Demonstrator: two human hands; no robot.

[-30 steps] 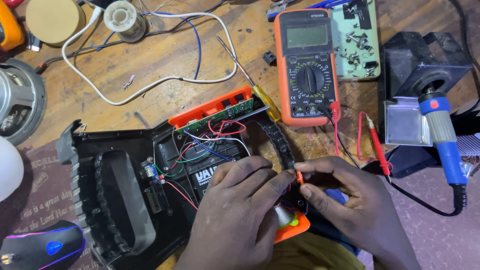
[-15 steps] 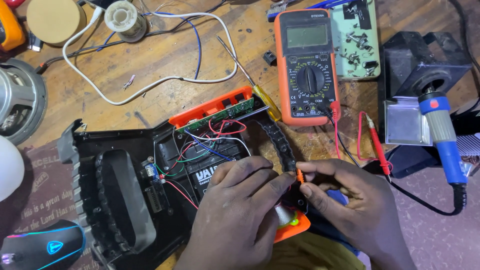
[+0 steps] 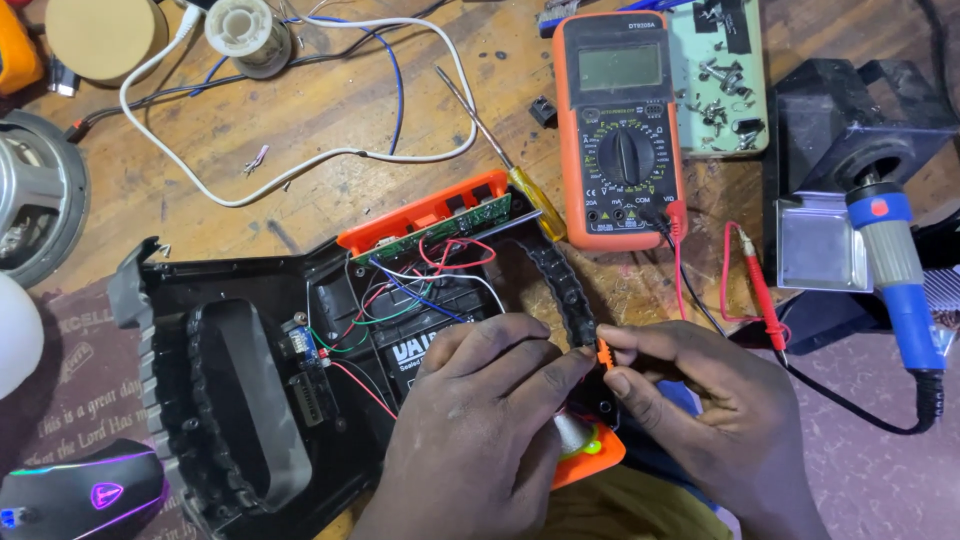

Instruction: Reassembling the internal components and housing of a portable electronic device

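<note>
An opened black device casing [image 3: 230,400] with orange trim lies on the wooden bench, showing a black battery [image 3: 415,345], a green circuit board [image 3: 445,225] and red, green, blue and white wires [image 3: 420,285]. My left hand [image 3: 480,430] rests palm down on the casing's right part. My right hand [image 3: 700,420] meets it, and the fingertips of both pinch a small orange part [image 3: 603,352] at the casing's right edge. An orange-rimmed lamp reflector [image 3: 580,445] shows just below the hands.
An orange multimeter [image 3: 620,130] with red probe [image 3: 762,290] lies behind. A yellow-handled screwdriver [image 3: 510,160], white cable [image 3: 300,150], solder spool [image 3: 248,35], speaker [image 3: 30,200], computer mouse [image 3: 85,495] and blue soldering iron [image 3: 895,270] in a black stand surround the casing.
</note>
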